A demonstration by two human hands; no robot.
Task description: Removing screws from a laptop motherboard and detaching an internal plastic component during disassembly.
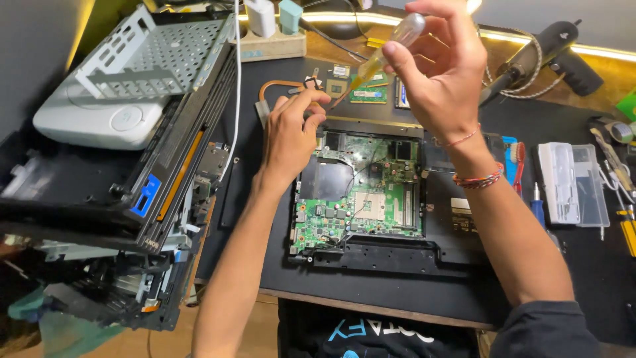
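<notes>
My right hand (437, 73) holds a clear syringe-like applicator (391, 46) with yellowish fluid, its tip pointing down-left toward my left hand. My left hand (295, 132) pinches a small dark part (311, 83) at the end of a copper heat pipe (278, 85), just above the top edge of an opened laptop base. The green motherboard (361, 195) lies exposed in the black laptop chassis (397, 255) on the dark mat, below both hands.
A stack of dismantled device casings (119, 152) fills the left side. Memory modules and small chips (371, 93) lie behind the laptop. A clear plastic tool case (573, 182), screwdrivers (540, 209), a toothbrush (517, 159) and a soldering tool (543, 53) sit at right.
</notes>
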